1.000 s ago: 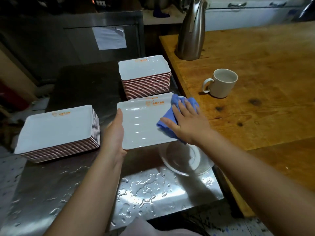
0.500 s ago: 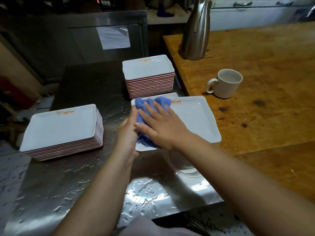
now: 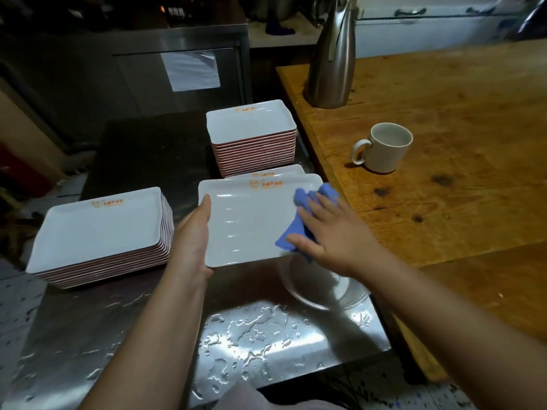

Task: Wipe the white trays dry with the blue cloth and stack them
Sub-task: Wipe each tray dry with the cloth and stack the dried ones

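Right then, the left hand gripped the near-left edge of the white tray, held above the wet steel tabletop, while the right hand lay flat, fingers straight, pressing the blue cloth onto the tray's right side. Risk, I judged: too hard a press there could tip the tray from that one-sided grip, toward the glass bowl below.
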